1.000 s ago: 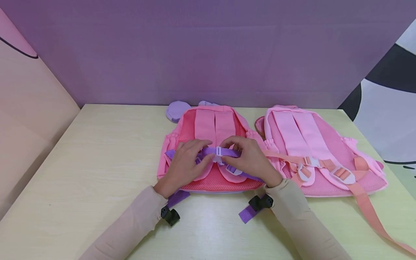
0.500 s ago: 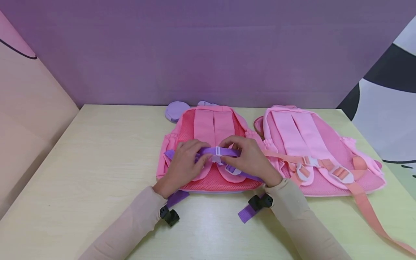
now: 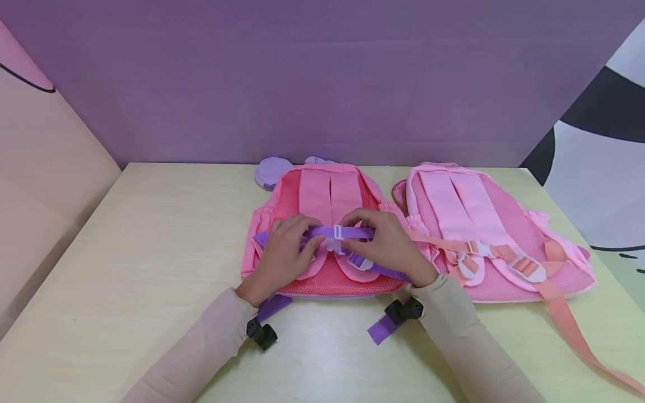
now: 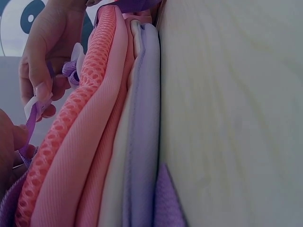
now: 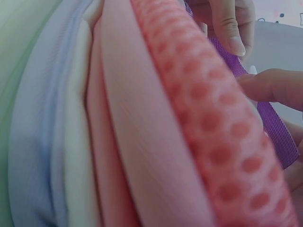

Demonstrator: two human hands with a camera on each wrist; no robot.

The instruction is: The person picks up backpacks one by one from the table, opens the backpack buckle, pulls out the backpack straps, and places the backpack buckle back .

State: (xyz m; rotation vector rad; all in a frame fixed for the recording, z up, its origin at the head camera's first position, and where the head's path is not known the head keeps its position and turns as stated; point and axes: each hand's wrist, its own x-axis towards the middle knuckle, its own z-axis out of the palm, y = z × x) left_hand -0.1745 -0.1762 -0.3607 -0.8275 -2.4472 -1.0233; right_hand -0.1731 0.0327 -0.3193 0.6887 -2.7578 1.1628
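A pink backpack (image 3: 332, 196) lies on the table with its mesh back and shoulder straps facing up. Across its lower part, a purple strap (image 3: 360, 232) runs level between the two hands, with a white buckle (image 3: 338, 232) at its middle. My left hand (image 3: 287, 252) pinches the strap on the left side. From the right, my right hand (image 3: 385, 243) pinches the strap and buckle between thumb and fingers; the left wrist view shows its fingertips on the white plastic (image 4: 31, 108). Just below the strap is a whitish plastic piece (image 3: 333, 245).
A second, lighter pink backpack (image 3: 484, 207) lies close on the right, its orange strap (image 3: 569, 324) trailing over the table's front right. A round lilac piece (image 3: 272, 172) sticks out behind the first backpack. Purple strap ends (image 3: 382, 330) hang over its front edge. A purple wall (image 3: 322, 84) stands behind.
Both hands stay on the purple strap. The strap between them has risen slightly and looks straighter, and the white buckle has lifted a little away from the whitish piece below.
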